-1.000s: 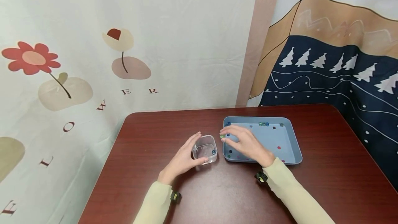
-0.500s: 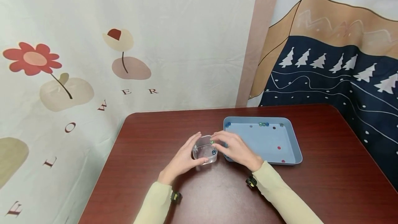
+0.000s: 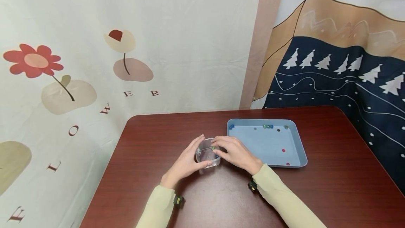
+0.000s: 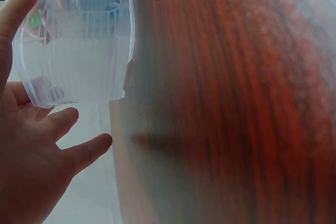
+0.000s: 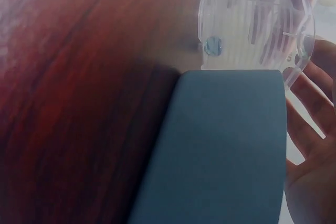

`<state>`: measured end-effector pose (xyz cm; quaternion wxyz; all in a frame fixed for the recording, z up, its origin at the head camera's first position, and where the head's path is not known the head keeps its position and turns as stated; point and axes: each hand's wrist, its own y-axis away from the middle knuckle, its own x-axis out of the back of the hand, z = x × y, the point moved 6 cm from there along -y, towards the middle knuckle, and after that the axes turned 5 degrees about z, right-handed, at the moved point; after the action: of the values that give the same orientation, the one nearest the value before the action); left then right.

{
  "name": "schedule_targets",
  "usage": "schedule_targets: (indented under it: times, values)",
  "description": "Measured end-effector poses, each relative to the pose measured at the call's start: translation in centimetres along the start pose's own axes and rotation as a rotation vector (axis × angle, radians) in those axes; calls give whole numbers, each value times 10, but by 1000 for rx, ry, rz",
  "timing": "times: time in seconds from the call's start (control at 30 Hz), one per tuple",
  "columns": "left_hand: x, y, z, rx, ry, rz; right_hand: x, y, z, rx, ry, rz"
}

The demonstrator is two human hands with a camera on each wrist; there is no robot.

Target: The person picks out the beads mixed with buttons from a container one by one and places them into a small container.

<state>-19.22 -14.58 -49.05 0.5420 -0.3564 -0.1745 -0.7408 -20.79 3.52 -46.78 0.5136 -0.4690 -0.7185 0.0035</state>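
Note:
A clear plastic box (image 3: pixel 207 154) stands on the table, and my left hand (image 3: pixel 184 162) grips it with thumb and fingers spread around its sides. Low inside it lies a blue marble (image 5: pixel 212 46). My right hand (image 3: pixel 236 152) is over the right side of the box and pinches a green marble (image 3: pixel 213 148) between thumb and fingertips. Through the clear wall in the left wrist view, this green marble (image 4: pixel 34 19) shows near the rim. A light blue tray (image 3: pixel 262 147) sits right beside the box, partly hidden under the right hand.
Several marbles (image 3: pixel 268 126) line the tray's back edge, with blue marbles (image 3: pixel 232 126) in its back left corner. A red marble (image 3: pixel 283 150) lies farther right in the tray. Behind the reddish-brown table (image 3: pixel 152 143) hangs a printed curtain (image 3: pixel 196 45).
My right hand has carried the green marble leftward from the tray to the box, then slightly lower into its opening. The left hand has stayed on the box.

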Motion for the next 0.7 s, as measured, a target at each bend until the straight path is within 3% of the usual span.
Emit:
schedule_targets:
  times: [0.33,0.7]
  values:
    - [0,0,2,3,-4,-3,7,4,3,-32,-2,7]
    - [0,1,1,18,-1,8,53,22,9,-87,16,99]
